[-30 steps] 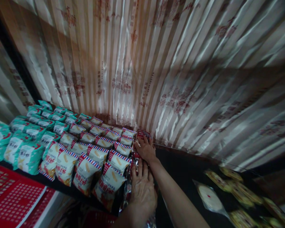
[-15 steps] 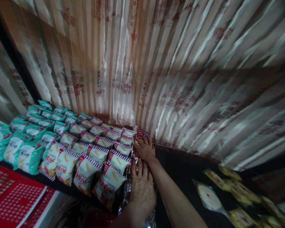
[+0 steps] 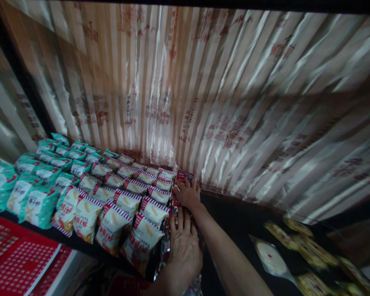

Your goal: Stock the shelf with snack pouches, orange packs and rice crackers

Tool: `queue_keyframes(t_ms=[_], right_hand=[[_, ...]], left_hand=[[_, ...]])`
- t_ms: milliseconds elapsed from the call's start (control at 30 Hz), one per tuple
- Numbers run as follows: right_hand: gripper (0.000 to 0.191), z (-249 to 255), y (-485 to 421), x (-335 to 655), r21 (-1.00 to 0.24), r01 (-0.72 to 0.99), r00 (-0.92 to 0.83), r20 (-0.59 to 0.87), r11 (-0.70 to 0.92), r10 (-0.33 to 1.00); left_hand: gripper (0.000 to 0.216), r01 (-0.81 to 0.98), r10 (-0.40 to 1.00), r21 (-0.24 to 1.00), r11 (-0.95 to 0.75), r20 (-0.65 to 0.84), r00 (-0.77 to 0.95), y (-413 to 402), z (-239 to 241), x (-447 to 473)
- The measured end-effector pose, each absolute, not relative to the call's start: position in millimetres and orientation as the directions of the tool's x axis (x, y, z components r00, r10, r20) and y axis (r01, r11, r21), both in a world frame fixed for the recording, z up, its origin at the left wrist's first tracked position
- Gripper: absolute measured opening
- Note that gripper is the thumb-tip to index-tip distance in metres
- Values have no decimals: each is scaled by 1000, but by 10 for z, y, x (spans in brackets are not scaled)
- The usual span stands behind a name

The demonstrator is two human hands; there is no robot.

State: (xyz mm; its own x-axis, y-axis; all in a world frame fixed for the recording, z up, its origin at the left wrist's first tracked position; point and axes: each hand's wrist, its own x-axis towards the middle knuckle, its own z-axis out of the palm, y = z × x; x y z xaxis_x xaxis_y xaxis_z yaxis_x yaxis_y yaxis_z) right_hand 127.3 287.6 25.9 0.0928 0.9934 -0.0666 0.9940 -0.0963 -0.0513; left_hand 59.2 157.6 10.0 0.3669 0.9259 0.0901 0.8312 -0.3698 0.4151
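My left hand (image 3: 185, 248) lies palm down with its fingers spread on a row of dark red, shiny silver-edged packets (image 3: 174, 209), most of which it covers. Farther back, my right hand (image 3: 187, 193) rests flat with fingers apart on the same row. A dark red packet (image 3: 186, 176) shows just beyond its fingertips, against the back wall. Close beside my hands on the left stand several rows of white snack bags (image 3: 144, 238) with red print and striped top edges.
Turquoise snack bags (image 3: 40, 207) fill the shelf's left end. A red plastic basket (image 3: 15, 255) sits at lower left. On the black shelf (image 3: 231, 230) to the right lie a round white packaged item (image 3: 270, 257) and yellow packets (image 3: 314, 250). Striped, printed sheeting (image 3: 172, 102) hangs behind.
The view has tilted up slightly, so a dark bar shows along the top. Both hands stay flat on the dark red packets, nearly unmoved.
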Motion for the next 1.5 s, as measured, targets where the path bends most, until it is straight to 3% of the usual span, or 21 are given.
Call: queue_keyframes(t_ms=[167,433,667,1000,1133,1267,1400,1500], right_hand=[[53,285,2953,1308,-43,995,85,-110,-91,990],[54,350,2998,1329,-53,996,70,-90,-75,993],[49,325,3064,1375,-94,995,13,-14,-14,1000],[48,238,3100,1392,-202,975,-69,135,96,988],[46,276,3039,1415,-329,943,42,293,60,955],[47,296,2833,1522,-565,822,199,404,72,893],[48,267,2343,1607,-796,593,374,406,122,833],[46,225,1757,1559,-930,318,549,340,186,764]], left_hand=[[56,836,921,387,-389,152,358,1552,38,605],[59,812,936,467,-351,151,317,1535,28,607],[60,796,939,501,-338,125,320,1532,44,597],[60,791,917,470,-391,274,290,1528,-61,602],[61,768,913,497,-403,282,295,1468,0,552],[49,705,871,519,-484,361,333,1298,84,441],[40,545,771,546,-636,441,458,955,36,305],[36,384,671,584,-716,424,608,573,-173,195]])
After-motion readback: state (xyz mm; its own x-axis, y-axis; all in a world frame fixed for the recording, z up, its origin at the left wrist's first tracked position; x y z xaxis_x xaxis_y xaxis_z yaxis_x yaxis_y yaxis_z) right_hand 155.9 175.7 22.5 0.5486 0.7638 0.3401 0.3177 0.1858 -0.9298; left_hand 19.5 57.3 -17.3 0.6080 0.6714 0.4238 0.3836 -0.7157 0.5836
